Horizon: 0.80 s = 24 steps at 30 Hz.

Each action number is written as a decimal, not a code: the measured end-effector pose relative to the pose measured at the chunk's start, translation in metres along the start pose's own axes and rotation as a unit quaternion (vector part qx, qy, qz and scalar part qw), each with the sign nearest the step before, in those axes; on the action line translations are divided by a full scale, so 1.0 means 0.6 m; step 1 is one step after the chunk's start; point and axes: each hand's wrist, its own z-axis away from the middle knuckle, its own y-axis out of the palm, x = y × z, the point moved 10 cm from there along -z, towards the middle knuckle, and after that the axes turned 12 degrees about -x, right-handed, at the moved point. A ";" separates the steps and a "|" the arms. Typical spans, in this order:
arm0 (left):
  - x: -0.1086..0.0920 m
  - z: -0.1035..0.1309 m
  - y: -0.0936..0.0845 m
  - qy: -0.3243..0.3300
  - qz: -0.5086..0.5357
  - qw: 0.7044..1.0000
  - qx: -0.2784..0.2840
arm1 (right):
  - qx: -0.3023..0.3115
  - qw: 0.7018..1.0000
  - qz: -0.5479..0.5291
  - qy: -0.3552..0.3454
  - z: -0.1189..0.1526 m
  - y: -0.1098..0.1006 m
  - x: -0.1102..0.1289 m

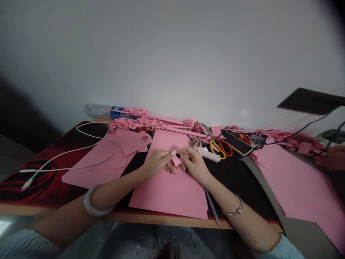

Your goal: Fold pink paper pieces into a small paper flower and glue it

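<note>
A small piece of pink paper (176, 160) is pinched between the fingertips of my left hand (161, 161) and my right hand (192, 162). Both hands are close together above a large pink sheet (172, 194) lying on the dark mat. Just beyond my right hand rests a white glue gun (210, 155). Scissors with yellow and red handles (221, 148) lie beside it. A small pink paper flower (147, 137) sits on sheets to the upper left of my hands.
Pink paper flower stems (156, 124) and a plastic bottle (99, 111) line the wall. A phone (237, 142) lies right of the scissors. A white cable (78, 167) loops across the left. More pink sheets (302, 180) and part of another person's hand (336, 159) are at the right.
</note>
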 end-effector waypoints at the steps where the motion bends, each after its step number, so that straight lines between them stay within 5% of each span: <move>1: -0.001 0.000 0.001 0.005 -0.006 1.000 0.005 | -0.008 1.000 0.006 -0.006 0.000 -0.002 0.002; 17: -0.019 0.001 0.003 0.074 -0.069 0.995 0.019 | -0.026 1.000 0.000 -0.003 -0.001 -0.009 0.002; 24: -0.002 0.001 0.007 0.003 -0.055 0.998 0.027 | -0.024 0.999 0.011 -0.028 0.003 -0.008 0.011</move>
